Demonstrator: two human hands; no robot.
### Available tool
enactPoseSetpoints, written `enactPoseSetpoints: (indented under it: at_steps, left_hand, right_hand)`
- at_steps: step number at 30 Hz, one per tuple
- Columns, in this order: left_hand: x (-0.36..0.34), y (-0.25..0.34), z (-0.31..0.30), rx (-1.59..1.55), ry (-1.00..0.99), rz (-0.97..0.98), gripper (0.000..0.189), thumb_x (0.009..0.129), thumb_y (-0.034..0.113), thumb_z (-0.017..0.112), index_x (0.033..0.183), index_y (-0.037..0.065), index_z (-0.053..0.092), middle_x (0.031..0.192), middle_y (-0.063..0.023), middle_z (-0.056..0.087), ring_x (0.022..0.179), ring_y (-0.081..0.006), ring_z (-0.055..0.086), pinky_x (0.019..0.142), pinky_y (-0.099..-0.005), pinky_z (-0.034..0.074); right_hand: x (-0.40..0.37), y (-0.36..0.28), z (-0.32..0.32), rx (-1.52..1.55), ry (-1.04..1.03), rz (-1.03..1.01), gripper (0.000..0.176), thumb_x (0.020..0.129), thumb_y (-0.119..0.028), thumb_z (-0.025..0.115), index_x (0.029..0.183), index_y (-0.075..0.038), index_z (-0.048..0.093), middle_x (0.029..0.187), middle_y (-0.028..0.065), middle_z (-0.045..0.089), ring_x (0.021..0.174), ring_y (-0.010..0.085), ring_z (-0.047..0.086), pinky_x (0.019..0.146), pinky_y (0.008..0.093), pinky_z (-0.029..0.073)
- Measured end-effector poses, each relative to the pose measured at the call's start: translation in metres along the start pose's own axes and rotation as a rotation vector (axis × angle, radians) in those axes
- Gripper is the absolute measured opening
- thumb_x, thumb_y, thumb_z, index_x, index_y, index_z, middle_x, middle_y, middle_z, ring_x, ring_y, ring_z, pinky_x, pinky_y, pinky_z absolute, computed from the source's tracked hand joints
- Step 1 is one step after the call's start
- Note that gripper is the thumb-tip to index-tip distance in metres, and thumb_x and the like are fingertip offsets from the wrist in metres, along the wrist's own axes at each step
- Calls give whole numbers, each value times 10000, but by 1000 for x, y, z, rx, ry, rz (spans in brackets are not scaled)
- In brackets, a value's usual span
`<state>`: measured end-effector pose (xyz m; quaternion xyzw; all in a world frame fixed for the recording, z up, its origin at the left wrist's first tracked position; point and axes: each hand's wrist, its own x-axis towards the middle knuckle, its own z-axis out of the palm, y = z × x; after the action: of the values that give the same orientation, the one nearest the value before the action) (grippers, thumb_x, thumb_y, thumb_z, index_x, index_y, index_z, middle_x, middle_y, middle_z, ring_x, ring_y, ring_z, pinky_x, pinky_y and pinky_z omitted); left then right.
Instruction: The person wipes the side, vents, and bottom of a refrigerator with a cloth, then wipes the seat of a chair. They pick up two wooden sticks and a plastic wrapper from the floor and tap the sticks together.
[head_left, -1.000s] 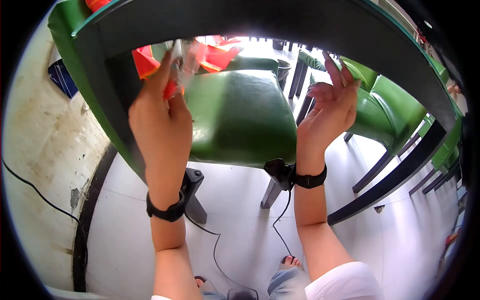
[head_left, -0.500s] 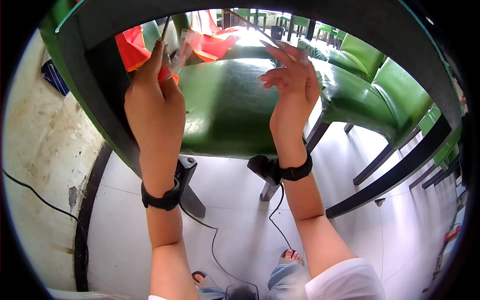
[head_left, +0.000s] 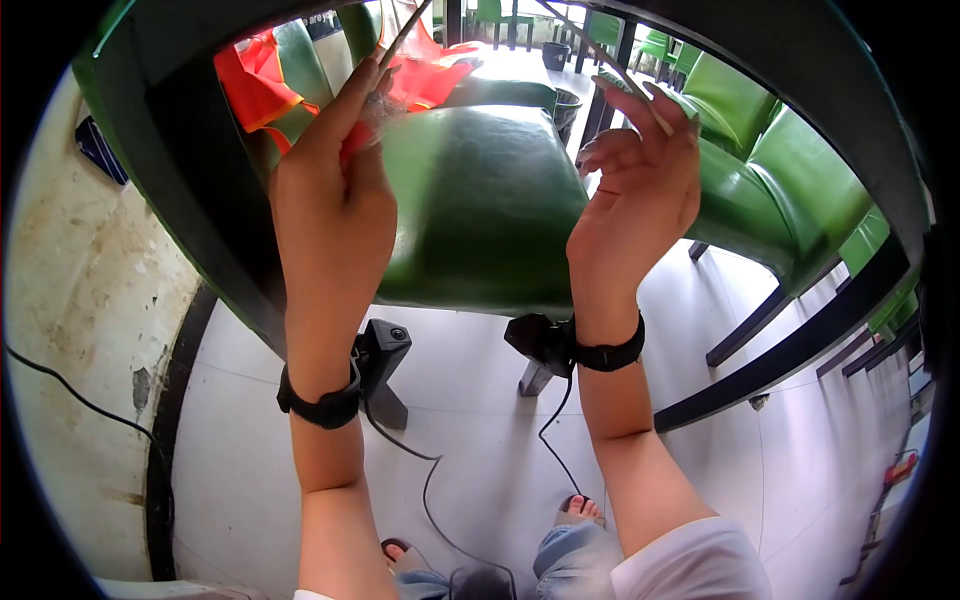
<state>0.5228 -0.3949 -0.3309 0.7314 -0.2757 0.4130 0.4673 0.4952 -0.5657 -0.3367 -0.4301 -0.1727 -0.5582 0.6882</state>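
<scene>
My left hand (head_left: 335, 225) is raised over the left part of a green padded chair seat (head_left: 480, 210). Its thumb and fingers pinch a thin stick (head_left: 405, 35) that slants up to the right and leaves the top of the view. Crumpled clear plastic (head_left: 388, 115) and a bit of red show beside those fingertips. Over the seat's right edge is my right hand (head_left: 635, 200), fingers curled, with another thin stick (head_left: 590, 45) running between them and up to the left out of view. What the sticks lead to is hidden above.
Orange-red cloth (head_left: 255, 85) drapes over a chair back at the upper left. Green chairs (head_left: 810, 190) stand on the right, with a dark bin (head_left: 567, 110) behind the seat. A dark curved frame (head_left: 790, 345) arches around. Black cables (head_left: 428, 500) hang from both wrist straps.
Both hands have shifted to the right, the right hand more. The left stick now leans further right, and the clear plastic has moved along with the left hand.
</scene>
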Motion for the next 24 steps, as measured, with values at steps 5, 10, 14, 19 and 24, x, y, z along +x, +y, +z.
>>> enactPoseSetpoints:
  at_steps: [5,10,14,19,24]
  left_hand:
    - [0,2,3,95,-76,2,375,817,-22,443,1170,49,544,761,-146,604,581,-210,536,569,-275,423]
    - [3,-18,11,293,-58,-50,321,851,49,451,1159,21,539,840,-186,621,707,-281,605,638,-333,464]
    - [9,-20,13,279,-39,-182,298,867,75,441,1134,-10,540,864,-209,621,765,-303,618,662,-350,472]
    - [32,-79,43,-16,87,-3,276,874,93,431,1088,-14,569,862,-176,635,645,-212,593,605,-312,455]
    - [56,-61,47,-431,82,-302,274,863,88,427,1065,-6,587,858,-146,641,620,-125,556,573,-268,430]
  right_hand:
    - [-4,-4,1,-57,-95,-142,377,964,-281,276,999,17,504,891,180,631,521,138,545,469,229,410]
    - [0,7,3,-108,-110,-115,360,957,-239,305,992,40,530,849,147,644,491,118,542,458,224,431]
    - [20,11,1,-244,-137,-90,349,947,-245,342,1088,6,540,983,141,633,589,126,593,533,215,431]
    - [43,4,0,-217,-241,163,320,924,-201,402,1140,25,471,1043,120,605,700,117,580,569,199,439]
    - [81,40,-31,-250,-288,336,370,877,-134,458,1195,54,430,1127,152,581,854,206,624,702,230,476]
